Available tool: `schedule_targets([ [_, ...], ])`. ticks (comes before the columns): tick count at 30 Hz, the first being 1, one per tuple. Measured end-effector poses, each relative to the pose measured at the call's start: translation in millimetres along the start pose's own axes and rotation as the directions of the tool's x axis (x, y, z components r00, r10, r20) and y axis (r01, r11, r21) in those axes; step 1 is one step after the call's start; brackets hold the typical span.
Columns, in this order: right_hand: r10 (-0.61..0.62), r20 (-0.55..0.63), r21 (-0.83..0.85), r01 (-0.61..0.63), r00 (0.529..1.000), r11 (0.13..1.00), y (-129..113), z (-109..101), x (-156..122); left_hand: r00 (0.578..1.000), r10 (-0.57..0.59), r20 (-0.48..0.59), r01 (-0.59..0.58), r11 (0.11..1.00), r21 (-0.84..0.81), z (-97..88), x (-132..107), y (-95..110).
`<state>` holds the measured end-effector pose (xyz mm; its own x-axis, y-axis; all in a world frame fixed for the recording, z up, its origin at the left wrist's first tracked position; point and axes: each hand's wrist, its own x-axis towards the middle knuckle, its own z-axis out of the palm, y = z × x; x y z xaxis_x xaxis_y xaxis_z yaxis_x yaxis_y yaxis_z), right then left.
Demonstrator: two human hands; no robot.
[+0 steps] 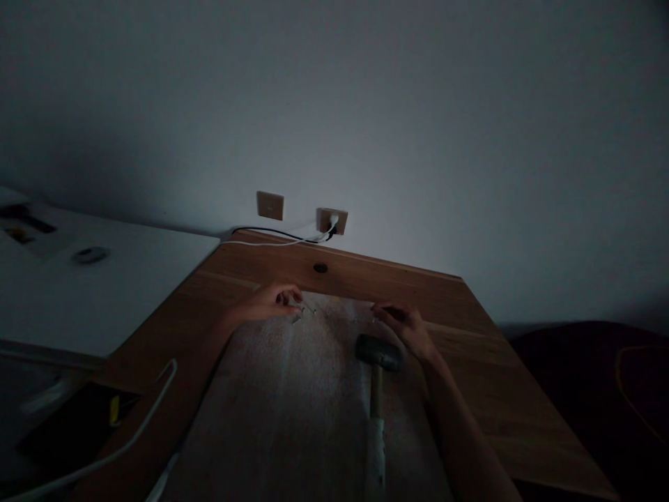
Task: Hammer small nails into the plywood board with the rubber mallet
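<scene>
A pale, worn board [293, 390] lies on the wooden desk, its far end between my hands. My left hand [277, 301] is at the far left corner, thumb and fingers drawn together in a pinch; what they hold, if anything, is too small and dark to name. Beside its fingertips are small thin metal-looking pieces [313, 311]. At the far right corner my right hand [405, 324] has its fingertips pressed together low over the board, and I cannot make out what is in them. Just nearer than that hand, a mallet [378, 353] with a dark head rests on the board, its handle pointing toward me.
The wooden desk [470, 348] meets the wall, with a cable hole [320, 268] near its back edge. White and black cables run to a wall socket [339, 222]. A white table [141, 265] adjoins on the left. A white cable [141, 432] curves across the lower left.
</scene>
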<state>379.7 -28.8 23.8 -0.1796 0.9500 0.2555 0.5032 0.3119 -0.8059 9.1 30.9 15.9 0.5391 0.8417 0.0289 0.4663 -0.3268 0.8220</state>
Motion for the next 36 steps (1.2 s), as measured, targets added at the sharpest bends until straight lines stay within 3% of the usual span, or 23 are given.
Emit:
schedule_targets([
  [4, -0.054, 0.06, -0.054, 0.057, 0.997, 0.997, -23, 8, 3, 0.995, 0.078, 0.053, -0.072, 0.991, -0.115, 3.2, 1, -6],
  [8, -0.072, 0.197, -0.287, 0.127, 0.978, 0.949, -37, 14, 11, 0.996, 0.09, 0.028, -0.086, 0.989, -0.119, 7.0, 4, -15],
  [13, 0.03, 0.242, -0.502, 0.099, 0.97, 0.859, -39, 18, 23, 0.994, 0.092, -0.053, -0.091, 0.995, 0.027, 12.8, 7, -15],
  [18, 0.172, 0.212, -0.704, 0.028, 0.962, 0.71, -42, 24, 27, 0.988, 0.104, -0.117, -0.104, 0.995, 0.01, 16.3, 6, -1],
  [22, 0.263, 0.219, -0.804, 0.021, 0.94, 0.594, -48, 32, 32, 0.989, 0.146, -0.025, -0.146, 0.989, 0.003, 18.7, 3, 7],
  [25, 0.294, 0.237, -0.835, 0.039, 0.926, 0.549, -53, 37, 34, 0.975, 0.218, -0.049, -0.214, 0.974, 0.076, 22.4, 1, 7],
  [27, 0.306, 0.243, -0.839, 0.041, 0.92, 0.543, -59, 37, 34, 0.961, 0.261, -0.096, -0.249, 0.961, 0.118, 25.1, 1, 5],
  [30, 0.307, 0.252, -0.824, 0.037, 0.918, 0.565, -69, 31, 34, 0.964, 0.257, -0.063, -0.25, 0.963, 0.104, 29.3, 3, 0],
  [36, 0.282, 0.38, -0.712, 0.084, 0.881, 0.697, -82, 23, 34, 0.966, 0.255, -0.036, -0.252, 0.965, 0.07, 36.4, 8, -6],
])
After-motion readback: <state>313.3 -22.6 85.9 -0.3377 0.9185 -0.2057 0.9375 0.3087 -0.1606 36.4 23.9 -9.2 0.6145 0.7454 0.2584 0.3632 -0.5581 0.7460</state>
